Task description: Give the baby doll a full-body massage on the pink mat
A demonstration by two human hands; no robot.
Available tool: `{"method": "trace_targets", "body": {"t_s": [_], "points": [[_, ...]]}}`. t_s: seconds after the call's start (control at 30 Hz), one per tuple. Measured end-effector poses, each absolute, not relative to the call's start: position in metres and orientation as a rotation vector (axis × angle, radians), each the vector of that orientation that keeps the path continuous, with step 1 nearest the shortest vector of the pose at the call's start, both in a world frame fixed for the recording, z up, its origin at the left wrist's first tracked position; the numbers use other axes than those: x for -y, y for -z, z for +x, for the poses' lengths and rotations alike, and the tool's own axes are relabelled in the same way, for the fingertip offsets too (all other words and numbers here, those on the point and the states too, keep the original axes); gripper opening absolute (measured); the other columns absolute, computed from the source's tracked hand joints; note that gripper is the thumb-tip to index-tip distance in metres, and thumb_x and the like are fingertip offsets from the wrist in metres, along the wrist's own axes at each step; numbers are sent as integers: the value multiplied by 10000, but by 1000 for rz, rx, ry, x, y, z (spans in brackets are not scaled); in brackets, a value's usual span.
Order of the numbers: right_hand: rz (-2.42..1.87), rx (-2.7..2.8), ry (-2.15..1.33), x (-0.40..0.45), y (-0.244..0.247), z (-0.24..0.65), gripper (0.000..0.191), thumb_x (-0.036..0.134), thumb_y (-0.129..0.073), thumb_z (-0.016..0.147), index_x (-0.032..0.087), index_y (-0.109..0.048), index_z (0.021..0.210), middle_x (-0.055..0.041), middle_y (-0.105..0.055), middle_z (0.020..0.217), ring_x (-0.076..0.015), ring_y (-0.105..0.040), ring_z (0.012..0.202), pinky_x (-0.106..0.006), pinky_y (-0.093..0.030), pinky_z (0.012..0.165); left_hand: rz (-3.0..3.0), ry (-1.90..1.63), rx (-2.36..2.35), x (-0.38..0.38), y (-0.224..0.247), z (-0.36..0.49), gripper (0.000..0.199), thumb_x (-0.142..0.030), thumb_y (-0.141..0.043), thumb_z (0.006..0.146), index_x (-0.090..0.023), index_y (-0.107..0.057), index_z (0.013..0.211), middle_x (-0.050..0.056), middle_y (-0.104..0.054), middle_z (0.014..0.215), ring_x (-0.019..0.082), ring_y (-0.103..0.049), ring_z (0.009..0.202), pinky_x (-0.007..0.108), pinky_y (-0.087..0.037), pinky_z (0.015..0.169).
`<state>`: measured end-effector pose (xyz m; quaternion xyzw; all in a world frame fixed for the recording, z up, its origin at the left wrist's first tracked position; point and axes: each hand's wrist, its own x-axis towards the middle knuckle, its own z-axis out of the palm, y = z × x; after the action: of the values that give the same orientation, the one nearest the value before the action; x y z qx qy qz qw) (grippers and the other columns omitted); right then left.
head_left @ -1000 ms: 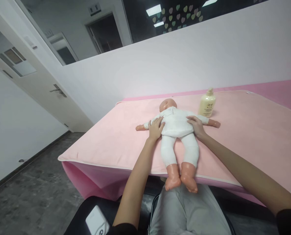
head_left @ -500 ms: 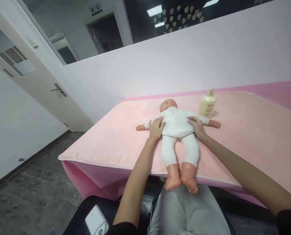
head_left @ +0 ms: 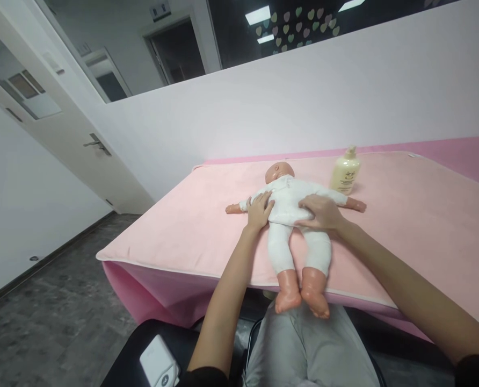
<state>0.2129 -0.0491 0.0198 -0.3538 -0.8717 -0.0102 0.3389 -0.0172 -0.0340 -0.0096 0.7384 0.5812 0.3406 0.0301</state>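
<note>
A baby doll [head_left: 290,199] in a white top and white leggings lies on its back on the pink-covered table [head_left: 175,231], arms spread and feet over the front edge. My left hand [head_left: 259,210] rests with fingers apart against the left side of its torso. Over the lower right part of the top is my right hand [head_left: 322,213], its thumb and fingers apart, touching the cloth near the hem. No object is held in either hand.
A pale yellow pump bottle [head_left: 345,172] stands beyond the doll's right-side arm. A white device [head_left: 159,361] lies on the black seat at the lower left. A wall with a window runs behind the table.
My right hand has moved inward from the doll's side onto the lower part of its top. My left hand stays in place on the torso.
</note>
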Motion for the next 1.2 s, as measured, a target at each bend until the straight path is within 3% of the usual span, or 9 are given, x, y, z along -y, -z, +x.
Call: {"method": "trace_targets", "body": {"t_s": [0.27, 0.47, 0.7, 0.77, 0.9, 1.03, 1.2], "points": [[-1089, 2262, -598, 46, -34, 221, 606, 562, -754, 567, 201, -604, 1029, -83, -609, 1003, -225, -550, 896, -345, -449, 781, 2258, -1006, -1822, 35, 8, -17, 419, -411, -361, 950, -316, -466, 1345, 4, -514, 1408, 176, -417, 1335, 457, -142, 1169], [-1154, 2026, -906, 55, -42, 216, 382, 502, -705, 634, 152, -672, 784, -61, -663, 878, -215, -587, 882, -318, -457, 785, 2247, -1112, -1714, 32, 12, -19, 401, -372, -382, 941, -301, -498, 1319, 32, -533, 1387, 218, -422, 1332, 511, -126, 1157], [-1147, 1959, -984, 51, -38, 216, 320, 427, -731, 612, 150, -704, 770, -50, -678, 897, -213, -599, 927, -313, -463, 832, 2228, -1203, -1730, 41, -2, -11, 314, -273, -450, 909, -257, -597, 1187, 28, -620, 1275, 206, -458, 1291, 468, -145, 1170], [-1166, 1958, -998, 53, -40, 215, 305, 411, -730, 612, 147, -701, 762, -51, -677, 885, -209, -600, 921, -313, -462, 830, 2152, -1319, -1635, 44, -6, -6, 271, -252, -489, 885, -243, -636, 1112, 30, -653, 1215, 194, -518, 1224, 419, -245, 1145], [-1186, 1977, -1018, 56, -45, 214, 316, 409, -730, 599, 138, -690, 757, -62, -673, 887, -213, -599, 906, -321, -460, 824, 1908, -1416, -1265, 43, -8, 6, 329, -276, -588, 829, -191, -628, 1144, 77, -653, 1212, 183, -609, 1092, 338, -454, 984], [-1159, 2099, -1015, 52, -44, 217, 369, 446, -720, 613, 155, -678, 836, -59, -665, 926, -226, -592, 929, -334, -455, 830, 1928, -1239, -1104, 45, -7, 9, 322, -270, -640, 789, -162, -665, 1091, 83, -668, 1189, 192, -589, 1151, 336, -418, 1051], [-1079, 2231, -1009, 51, -45, 219, 392, 459, -707, 644, 176, -662, 912, -78, -650, 958, -223, -570, 911, -337, -457, 816, 2011, -1108, -1161, 50, -12, 6, 388, -238, -624, 786, -174, -633, 1169, 66, -633, 1256, 191, -575, 1180, 342, -406, 1079]]}}
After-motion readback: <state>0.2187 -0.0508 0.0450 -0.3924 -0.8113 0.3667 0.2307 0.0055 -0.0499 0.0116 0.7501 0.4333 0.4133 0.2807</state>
